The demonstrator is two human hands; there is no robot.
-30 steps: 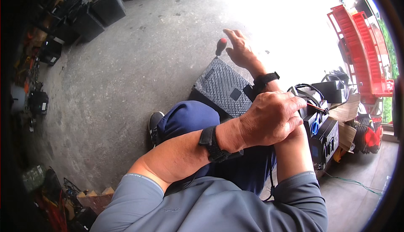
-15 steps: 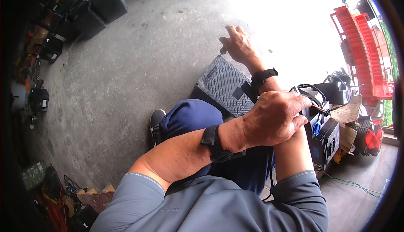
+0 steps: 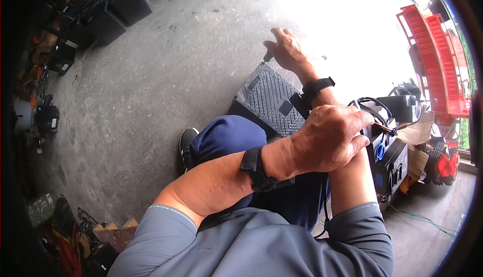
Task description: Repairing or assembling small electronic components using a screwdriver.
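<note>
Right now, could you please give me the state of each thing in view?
right hand: closed on a tool at the panel's far corner.
tool: upright, tip on the panel.
ribbed grey panel: tilted, resting against the knee.
left hand: curled, resting on the right forearm.

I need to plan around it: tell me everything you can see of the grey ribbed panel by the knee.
The panel is dark grey, plastic-looking, covered in raised ribs, with two small flat rectangular patches. It lies tilted over a black box on the concrete floor. The right hand presses a dark tool at its far corner; the blue-clad knee hides its near edge.
</note>
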